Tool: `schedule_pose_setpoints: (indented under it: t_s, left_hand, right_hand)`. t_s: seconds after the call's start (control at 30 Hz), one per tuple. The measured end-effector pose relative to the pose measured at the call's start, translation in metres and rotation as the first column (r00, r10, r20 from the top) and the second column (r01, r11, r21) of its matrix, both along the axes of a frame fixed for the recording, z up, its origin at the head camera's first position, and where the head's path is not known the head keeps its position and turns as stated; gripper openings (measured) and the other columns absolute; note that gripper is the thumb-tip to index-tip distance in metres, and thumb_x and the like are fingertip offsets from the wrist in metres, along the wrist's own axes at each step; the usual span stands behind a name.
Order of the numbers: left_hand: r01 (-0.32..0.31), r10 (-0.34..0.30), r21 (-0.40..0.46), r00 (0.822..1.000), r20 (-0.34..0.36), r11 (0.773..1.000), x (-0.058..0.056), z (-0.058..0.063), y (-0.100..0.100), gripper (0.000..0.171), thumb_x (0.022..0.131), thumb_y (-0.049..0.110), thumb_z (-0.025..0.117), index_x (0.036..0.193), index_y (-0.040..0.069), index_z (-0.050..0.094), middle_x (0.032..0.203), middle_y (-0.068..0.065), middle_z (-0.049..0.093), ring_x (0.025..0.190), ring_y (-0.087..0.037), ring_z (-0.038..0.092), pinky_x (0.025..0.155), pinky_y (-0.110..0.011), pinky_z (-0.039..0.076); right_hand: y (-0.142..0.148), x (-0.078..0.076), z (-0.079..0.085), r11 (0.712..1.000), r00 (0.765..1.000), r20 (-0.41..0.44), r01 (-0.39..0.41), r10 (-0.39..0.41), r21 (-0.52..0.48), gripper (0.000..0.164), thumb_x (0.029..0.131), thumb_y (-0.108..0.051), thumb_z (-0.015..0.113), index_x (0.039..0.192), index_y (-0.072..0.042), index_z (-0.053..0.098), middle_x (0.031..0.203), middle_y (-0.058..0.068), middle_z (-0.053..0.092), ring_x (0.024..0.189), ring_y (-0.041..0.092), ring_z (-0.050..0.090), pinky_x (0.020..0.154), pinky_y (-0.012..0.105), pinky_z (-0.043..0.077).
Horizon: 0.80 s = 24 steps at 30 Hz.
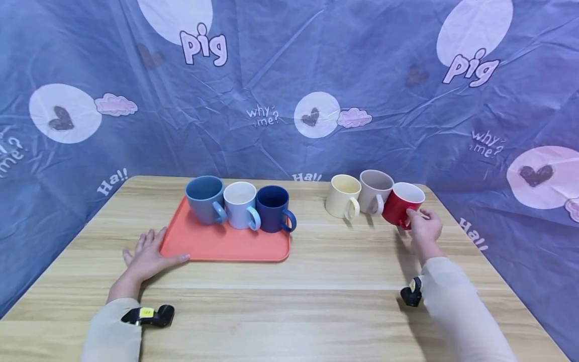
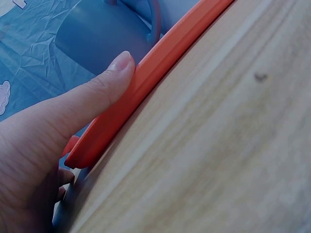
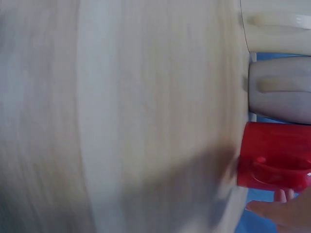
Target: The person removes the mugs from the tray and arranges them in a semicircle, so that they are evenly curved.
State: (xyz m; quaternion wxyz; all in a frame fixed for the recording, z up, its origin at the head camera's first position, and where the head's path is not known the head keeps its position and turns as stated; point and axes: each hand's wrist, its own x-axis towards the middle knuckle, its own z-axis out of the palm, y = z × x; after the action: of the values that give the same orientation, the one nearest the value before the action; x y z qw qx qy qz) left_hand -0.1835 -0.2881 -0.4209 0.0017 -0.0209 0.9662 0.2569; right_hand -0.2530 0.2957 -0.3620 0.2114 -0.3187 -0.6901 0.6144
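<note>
left hand (image 1: 151,260) – fingers spread, touching tray (image 1: 226,248) at near-left corner; right hand (image 1: 426,229) at red mug (image 1: 394,209) – grip cannot be told.

The left fingers (image 2: 92,97) touch the orange tray (image 2: 158,58), a blue mug (image 2: 104,36) just beyond its rim.

Sleeves (image 1: 463,311): 2, pale off-white, plain, long. Wrist cameras (image 1: 165,315): 2, black; each bears 1 yellow label (image 1: 146,312).
</note>
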Motion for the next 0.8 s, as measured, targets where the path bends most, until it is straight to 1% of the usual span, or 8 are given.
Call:
schedule_pose_setpoints:
  t_s: [0.07, 0.13, 0.2, 0.23, 0.33, 0.5, 0.6, 0.8]
  left_hand:
    - [0.002, -0.002, 0.003, 1.0, 0.001, 1.0, 0.0, 0.0, 0.0, 0.11, 0.064, 0.064, 0.059, 0.136, -0.003, 0.01, 0.133, -0.037, 0.002, 0.12, -0.048, -0.008, 0.079, -0.065, -0.019]
    - [0.004, -0.004, 0.002, 1.0, 0.001, 1.0, 0.0, 0.0, 0.001, 0.11, 0.064, 0.064, 0.059, 0.136, -0.003, 0.01, 0.133, -0.037, 0.002, 0.12, -0.048, -0.008, 0.079, -0.065, -0.019]
    - [0.003, -0.003, 0.002, 1.0, 0.002, 1.0, 0.0, -0.001, 0.0, 0.11, 0.064, 0.064, 0.059, 0.136, -0.003, 0.01, 0.133, -0.037, 0.002, 0.12, -0.048, -0.008, 0.079, -0.065, -0.019]
    - [0.002, -0.002, 0.002, 1.0, 0.002, 1.0, 0.0, -0.001, 0.0, 0.11, 0.064, 0.064, 0.059, 0.136, -0.003, 0.009, 0.133, -0.037, 0.002, 0.12, -0.048, -0.008, 0.079, -0.065, -0.019]
    - [-0.001, 0.001, 0.002, 1.0, 0.002, 1.0, -0.001, -0.001, -0.001, 0.11, 0.064, 0.064, 0.058, 0.136, -0.003, 0.009, 0.133, -0.037, 0.002, 0.12, -0.048, -0.009, 0.079, -0.065, -0.019]
    - [-0.002, 0.002, 0.005, 1.0, 0.003, 1.0, 0.0, -0.001, -0.001, 0.11, 0.064, 0.064, 0.058, 0.136, -0.003, 0.009, 0.132, -0.037, 0.002, 0.12, -0.048, -0.009, 0.079, -0.065, -0.019]
    - [-0.001, 0.001, 0.006, 1.0, 0.002, 1.0, 0.0, -0.001, -0.001, 0.11, 0.064, 0.064, 0.059, 0.136, -0.003, 0.009, 0.132, -0.037, 0.002, 0.12, -0.048, -0.009, 0.079, -0.065, -0.019]
    - [0.001, -0.001, 0.008, 1.0, 0.001, 1.0, 0.001, 0.001, 0.0, 0.11, 0.064, 0.064, 0.059, 0.135, -0.004, 0.01, 0.132, -0.038, 0.003, 0.12, -0.049, -0.008, 0.079, -0.065, -0.019]
  right_hand:
    - [0.002, 0.002, 0.006, 0.996, 0.998, 0.057, -0.038, 0.034, 0.075, 0.047, 0.078, -0.022, 0.061, 0.118, -0.003, 0.045, 0.091, 0.007, 0.055, 0.073, 0.01, 0.053, 0.063, 0.02, 0.044]
    - [0.007, 0.001, 0.01, 0.989, 0.995, 0.079, -0.077, 0.067, 0.13, 0.059, 0.078, -0.026, 0.061, 0.126, -0.002, 0.039, 0.106, 0.013, 0.052, 0.086, 0.016, 0.052, 0.073, 0.025, 0.043]
    - [0.009, 0.002, 0.016, 0.974, 0.991, 0.092, -0.114, 0.098, 0.195, 0.064, 0.079, -0.03, 0.059, 0.131, -0.002, 0.033, 0.12, 0.019, 0.045, 0.101, 0.024, 0.047, 0.085, 0.03, 0.038]
    - [0.009, 0.002, 0.019, 0.971, 0.99, 0.086, -0.129, 0.114, 0.203, 0.065, 0.08, -0.031, 0.057, 0.132, -0.003, 0.031, 0.123, 0.02, 0.042, 0.107, 0.028, 0.042, 0.089, 0.034, 0.035]
    - [0.007, 0.004, 0.031, 0.951, 0.984, 0.074, -0.173, 0.159, 0.257, 0.068, 0.082, -0.035, 0.053, 0.135, -0.004, 0.024, 0.13, 0.021, 0.034, 0.115, 0.032, 0.035, 0.093, 0.039, 0.03]
    - [0.001, 0.002, 0.043, 0.911, 0.971, 0.055, -0.236, 0.232, 0.337, 0.072, 0.081, -0.04, 0.052, 0.137, -0.006, 0.021, 0.132, 0.022, 0.032, 0.117, 0.033, 0.033, 0.093, 0.041, 0.031]
    - [-0.004, 0.0, 0.047, 0.896, 0.963, 0.03, -0.26, 0.267, 0.361, 0.073, 0.081, -0.039, 0.053, 0.137, -0.007, 0.02, 0.132, 0.023, 0.031, 0.118, 0.034, 0.032, 0.094, 0.042, 0.029]
    - [-0.02, -0.005, 0.055, 0.849, 0.95, 0.024, -0.289, 0.311, 0.442, 0.073, 0.08, -0.041, 0.054, 0.137, -0.007, 0.021, 0.133, 0.021, 0.031, 0.118, 0.034, 0.031, 0.095, 0.043, 0.026]
